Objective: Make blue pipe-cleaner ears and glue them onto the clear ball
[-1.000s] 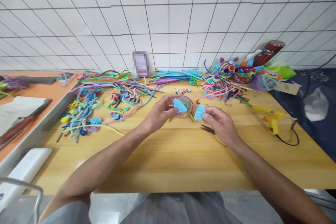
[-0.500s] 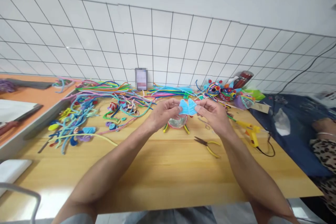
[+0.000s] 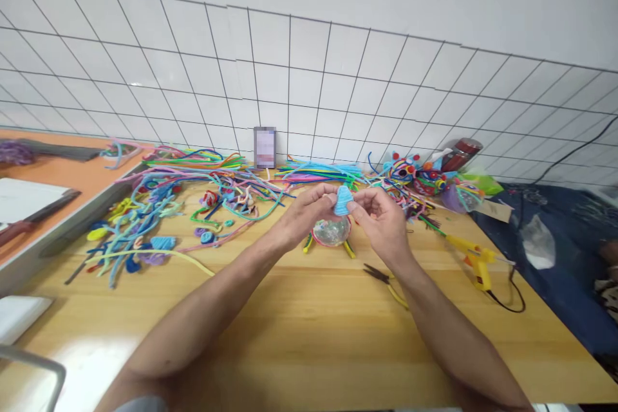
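Note:
A light-blue ribbed pipe-cleaner triangle (image 3: 344,200) is held up in front of me between both hands. My left hand (image 3: 316,206) pinches its left edge, and my right hand (image 3: 379,214) grips its lower right side with thumb and fingers. Only one triangle outline shows clearly; whether a second lies behind it I cannot tell. Just below the hands sits a round clear piece with a pinkish-red rim (image 3: 332,232), with yellow-and-dark legs sticking out at its lower sides. Yellow-handled pliers (image 3: 386,280) lie near my right wrist, their handles partly hidden by the forearm.
Loose pipe cleaners (image 3: 140,225) and coiled bits are spread at left, with more bundles (image 3: 318,170) along the wall. A phone (image 3: 265,148) leans there. At right are a yellow glue gun (image 3: 477,261) with its cord, finished colourful figures (image 3: 418,174) and a dark-red flask (image 3: 462,153).
One second ago each hand held a separate blue triangle, apart. The hands came together, the triangles met side by side, and now they appear overlapped as one. The camera view has tilted up.

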A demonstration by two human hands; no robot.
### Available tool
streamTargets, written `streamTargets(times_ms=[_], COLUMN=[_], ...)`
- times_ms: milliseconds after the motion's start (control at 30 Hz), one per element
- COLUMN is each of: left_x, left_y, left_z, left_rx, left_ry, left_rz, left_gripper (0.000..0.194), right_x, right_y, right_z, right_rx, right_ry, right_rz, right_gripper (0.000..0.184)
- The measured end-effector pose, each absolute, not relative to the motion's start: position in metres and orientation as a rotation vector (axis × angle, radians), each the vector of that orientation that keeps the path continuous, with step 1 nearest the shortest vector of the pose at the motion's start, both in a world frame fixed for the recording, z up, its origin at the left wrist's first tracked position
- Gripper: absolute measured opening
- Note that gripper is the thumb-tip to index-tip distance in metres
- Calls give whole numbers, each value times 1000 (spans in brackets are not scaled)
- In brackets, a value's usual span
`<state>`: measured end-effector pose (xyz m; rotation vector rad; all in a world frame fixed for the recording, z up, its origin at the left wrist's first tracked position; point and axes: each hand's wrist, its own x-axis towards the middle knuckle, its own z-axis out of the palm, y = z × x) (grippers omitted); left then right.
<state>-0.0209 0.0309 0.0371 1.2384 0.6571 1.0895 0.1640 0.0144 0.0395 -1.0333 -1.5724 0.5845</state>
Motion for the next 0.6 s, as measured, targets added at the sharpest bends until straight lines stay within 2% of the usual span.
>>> streamTargets(times_ms=[133,267,467,533,600], left_x=[-20,-19,-18,-18,-17], left_y=[35,36,34,32,30], left_z=[32,30,32,32,30], left_rx=[1259,1136,1014,978,941], left_ry=[647,571,464,410,360], left_rz=[1127,1069,994,957,913], left_gripper=[45,54,55,52,50], right_x=[166,168,168,169,170], right_y=[14,13,8,8,8], right_z=[37,40,43,44,46], right_rx=[-998,-961,-907,-903,-911], right_ry=[-1588,-1641,-1693,-1661,-1628], right_rz=[547,525,225,369,646], right_gripper=[11,2,4,14,26])
